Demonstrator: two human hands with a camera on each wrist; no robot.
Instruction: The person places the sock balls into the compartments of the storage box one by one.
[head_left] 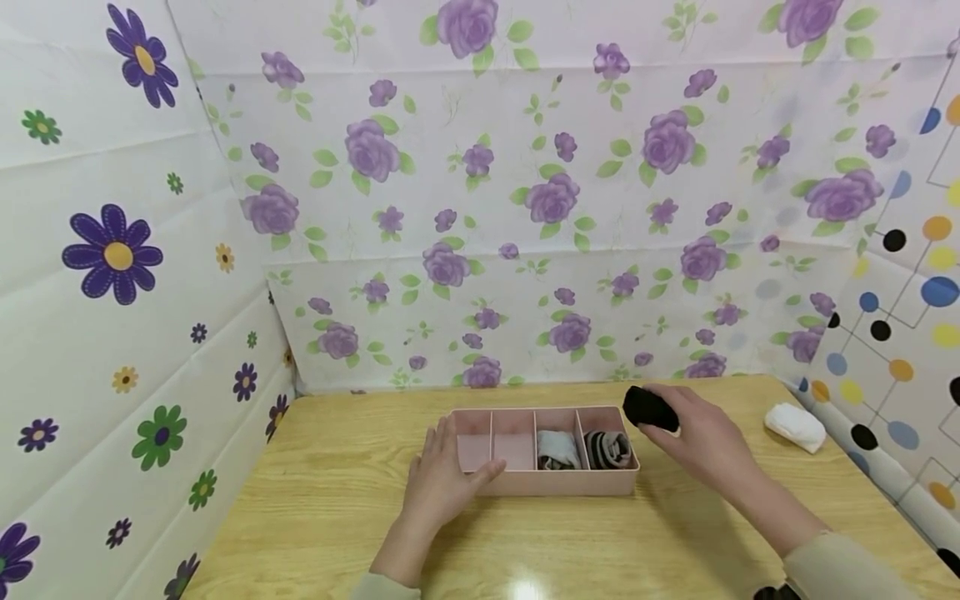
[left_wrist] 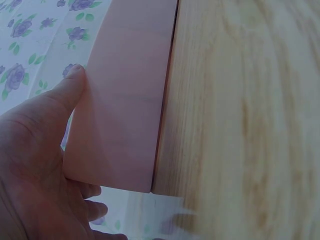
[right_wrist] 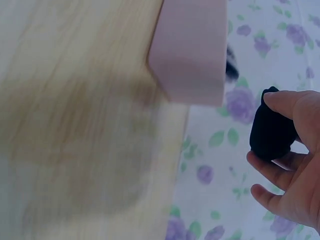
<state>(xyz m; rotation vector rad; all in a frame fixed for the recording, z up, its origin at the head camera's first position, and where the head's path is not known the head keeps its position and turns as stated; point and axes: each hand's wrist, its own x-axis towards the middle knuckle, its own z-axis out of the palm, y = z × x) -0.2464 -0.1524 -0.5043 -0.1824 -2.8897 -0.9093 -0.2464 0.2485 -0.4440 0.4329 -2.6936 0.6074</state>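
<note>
A pink storage box [head_left: 555, 482] with a row of compartments lies on the table. Its two right-hand compartments hold a grey rolled sock [head_left: 558, 448] and a striped rolled sock [head_left: 608, 449]; the two on the left have nothing in them. My left hand [head_left: 444, 479] rests against the box's left end, fingers extended, with the thumb over the front rim. Just beyond the right end, my right hand [head_left: 708, 437] pinches a black rolled sock [head_left: 649, 409] above the table. The right wrist view shows this black bundle [right_wrist: 272, 127] between thumb and fingers, apart from the box.
A white rolled bundle [head_left: 795, 427] lies on the wooden table [head_left: 315, 500] at the far right. Something black [head_left: 777, 592] shows partly at the lower edge, by the right sleeve. Flower-patterned sheets [head_left: 480, 208] stand behind and at the left; a dotted one is on the right.
</note>
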